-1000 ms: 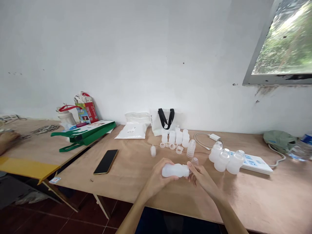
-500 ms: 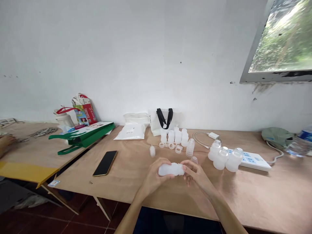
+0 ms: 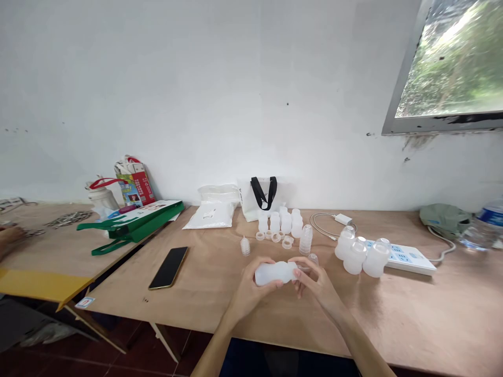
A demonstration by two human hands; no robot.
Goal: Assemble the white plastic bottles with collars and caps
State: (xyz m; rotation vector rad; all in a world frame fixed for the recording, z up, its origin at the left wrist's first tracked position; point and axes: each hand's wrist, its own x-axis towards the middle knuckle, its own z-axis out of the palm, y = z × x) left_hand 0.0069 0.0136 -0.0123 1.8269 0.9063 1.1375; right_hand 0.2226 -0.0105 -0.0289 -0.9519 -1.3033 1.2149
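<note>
A translucent white baby bottle (image 3: 273, 273) lies sideways between my hands above the table. My left hand (image 3: 253, 280) is wrapped round its base end. My right hand (image 3: 314, 280) grips the neck end, where a ring may sit; the fingers hide it. Just behind the right hand is a clear dome cap (image 3: 313, 258). Farther back stand a stack of clear caps (image 3: 305, 240), a stack of bottle nipples (image 3: 245, 246), several loose rings (image 3: 276, 237) and several bottles (image 3: 286, 223). To the right, three bottles with clear caps (image 3: 358, 255) stand together.
A phone (image 3: 168, 268) lies at left, with a green bag (image 3: 143, 225) beyond it. White plastic packages (image 3: 210, 213) and a white paper bag (image 3: 247, 201) are by the wall. A power strip (image 3: 411, 259), a cable (image 3: 320, 222) and a cap (image 3: 444, 221) sit right. Another person's hand (image 3: 10, 236) shows far left.
Both hands still hold the bottle in nearly the same place; the right fingers have shifted slightly at its neck. The view has tilted a little.
</note>
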